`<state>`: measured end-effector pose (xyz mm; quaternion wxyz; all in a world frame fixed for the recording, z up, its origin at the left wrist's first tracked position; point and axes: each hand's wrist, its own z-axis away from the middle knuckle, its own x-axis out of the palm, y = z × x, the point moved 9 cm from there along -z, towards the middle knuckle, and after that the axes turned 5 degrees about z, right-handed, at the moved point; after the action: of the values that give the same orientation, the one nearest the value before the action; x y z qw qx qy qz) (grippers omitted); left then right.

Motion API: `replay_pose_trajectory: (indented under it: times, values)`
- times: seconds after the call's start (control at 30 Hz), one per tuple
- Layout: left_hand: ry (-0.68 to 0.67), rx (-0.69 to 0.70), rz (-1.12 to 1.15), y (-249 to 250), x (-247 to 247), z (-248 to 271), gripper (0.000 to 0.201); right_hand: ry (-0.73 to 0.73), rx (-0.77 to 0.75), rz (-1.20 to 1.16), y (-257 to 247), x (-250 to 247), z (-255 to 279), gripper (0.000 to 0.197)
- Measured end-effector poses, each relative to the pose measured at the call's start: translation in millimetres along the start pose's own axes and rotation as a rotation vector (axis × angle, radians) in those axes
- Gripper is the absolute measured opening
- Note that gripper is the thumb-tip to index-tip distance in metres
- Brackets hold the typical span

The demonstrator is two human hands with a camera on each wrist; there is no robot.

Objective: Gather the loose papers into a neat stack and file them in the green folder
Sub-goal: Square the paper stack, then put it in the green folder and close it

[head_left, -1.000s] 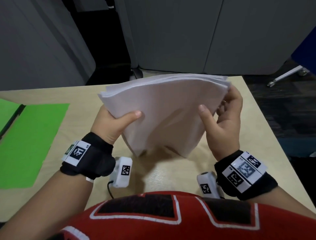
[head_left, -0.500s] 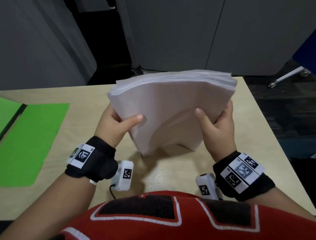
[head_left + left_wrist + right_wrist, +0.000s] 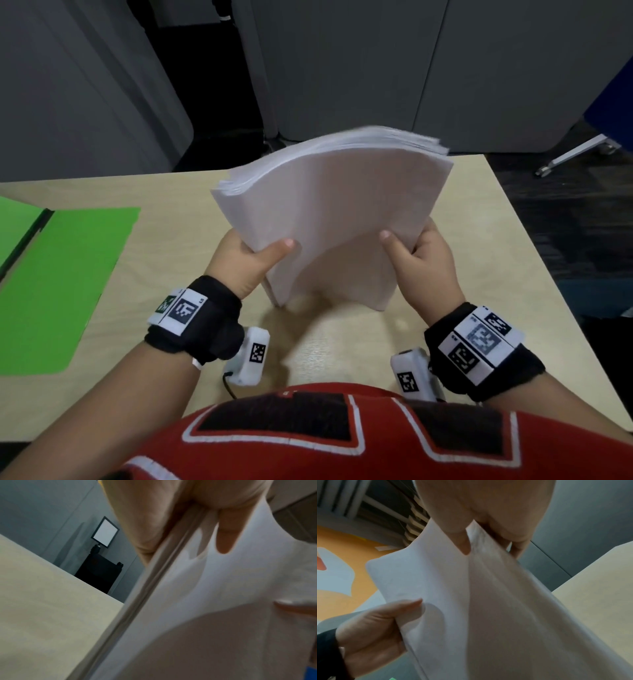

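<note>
A thick stack of white papers (image 3: 335,212) stands on its lower edge on the table, bowed toward me, top edge fanned. My left hand (image 3: 251,255) grips its left side, thumb on the near face, fingers hidden behind. My right hand (image 3: 419,255) grips the right side the same way. The left wrist view shows the paper stack (image 3: 214,601) edge-on under my left hand (image 3: 180,524). In the right wrist view the paper stack (image 3: 471,601) fills the frame, held by my right hand (image 3: 481,524), the left hand (image 3: 373,628) below. The green folder (image 3: 58,287) lies open at the table's left.
The light wood table (image 3: 479,274) ends just past the papers and at the right; dark floor and grey cabinets lie beyond. A chair leg with castors (image 3: 575,154) stands at the far right. My red shirt (image 3: 342,438) fills the bottom.
Both hands slid lower down the sides of the stack, which rose more upright and bowed. Its top edges look more even than a second ago.
</note>
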<state>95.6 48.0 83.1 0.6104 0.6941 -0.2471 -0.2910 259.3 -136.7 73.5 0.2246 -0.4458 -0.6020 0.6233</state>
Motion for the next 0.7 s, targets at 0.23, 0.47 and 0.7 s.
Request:
replay_pose_trajectory:
  times: [0.23, 0.47, 0.7]
  values:
    - [0.061, 0.084, 0.025, 16, -4, 6, 0.013, 0.14, -0.18, -0.114, -27, -14, 10, 0.031]
    - [0.046, -0.012, -0.065, -5, -2, 4, 0.011, 0.045, -0.052, 0.0, -7, 0, 4, 0.023]
    - [-0.023, -0.085, -0.057, -17, 3, 2, 0.025, 0.027, -0.018, -0.136, -4, 1, 5, 0.046]
